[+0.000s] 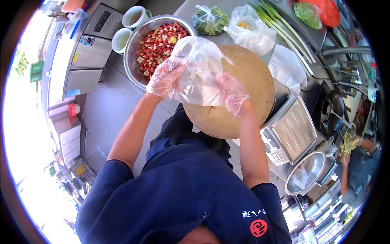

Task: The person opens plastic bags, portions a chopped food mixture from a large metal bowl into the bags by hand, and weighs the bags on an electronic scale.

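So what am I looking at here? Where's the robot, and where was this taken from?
There is no robot: a person wears a camera on the head, and it looks down past their own chest. Their left hand and right hand, both in thin clear gloves, hold a crinkled piece of clear plastic, perhaps a bag. Under it is a round board; beside that, a metal bowl holds chopped red pieces. Beyond lie bagged greens and long green stalks. At the far right, another person handles something leafy.
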### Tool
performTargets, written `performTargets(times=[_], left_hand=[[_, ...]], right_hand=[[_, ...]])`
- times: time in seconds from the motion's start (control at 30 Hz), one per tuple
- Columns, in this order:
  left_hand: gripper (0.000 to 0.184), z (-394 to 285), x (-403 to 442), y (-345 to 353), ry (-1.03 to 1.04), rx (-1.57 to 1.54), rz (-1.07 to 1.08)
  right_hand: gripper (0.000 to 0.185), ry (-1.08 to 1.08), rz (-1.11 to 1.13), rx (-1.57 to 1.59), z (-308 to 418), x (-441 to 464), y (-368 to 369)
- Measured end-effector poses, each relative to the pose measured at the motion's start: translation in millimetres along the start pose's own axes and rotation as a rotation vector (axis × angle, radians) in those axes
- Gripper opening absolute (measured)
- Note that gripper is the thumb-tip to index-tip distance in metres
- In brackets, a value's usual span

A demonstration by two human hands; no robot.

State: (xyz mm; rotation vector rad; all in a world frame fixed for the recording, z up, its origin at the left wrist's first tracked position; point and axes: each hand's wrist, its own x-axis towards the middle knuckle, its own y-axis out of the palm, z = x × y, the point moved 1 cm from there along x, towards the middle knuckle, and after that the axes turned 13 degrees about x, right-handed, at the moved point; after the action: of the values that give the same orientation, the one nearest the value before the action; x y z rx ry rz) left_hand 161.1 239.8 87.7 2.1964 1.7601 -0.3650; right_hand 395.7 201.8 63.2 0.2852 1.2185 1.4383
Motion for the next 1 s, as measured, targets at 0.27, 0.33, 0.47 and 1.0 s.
performTargets(times=[0.27, 0.33, 0.47, 1.0], left_hand=[[0.013, 34, -4, -113, -0.108, -0.096, -0.04], [0.015, 40, 0, -143, -0.145, -0.088, -0.017], [0.023, 43, 18, -195, -0.205, -0.04, 0.099], [0.041, 11, 9, -229, 0.108, 0.758, 0.043]], right_hand=[[0.026, -0.175, -0.281, -0.502, -73, 61, 60], [0.027, -0.284, -0.264, -0.492, -93, 75, 82], [0.027, -0.339, -0.252, -0.464, -123, 104, 120], [0.016, -0.315, -0.242, -1.081, -148, 119, 162]])
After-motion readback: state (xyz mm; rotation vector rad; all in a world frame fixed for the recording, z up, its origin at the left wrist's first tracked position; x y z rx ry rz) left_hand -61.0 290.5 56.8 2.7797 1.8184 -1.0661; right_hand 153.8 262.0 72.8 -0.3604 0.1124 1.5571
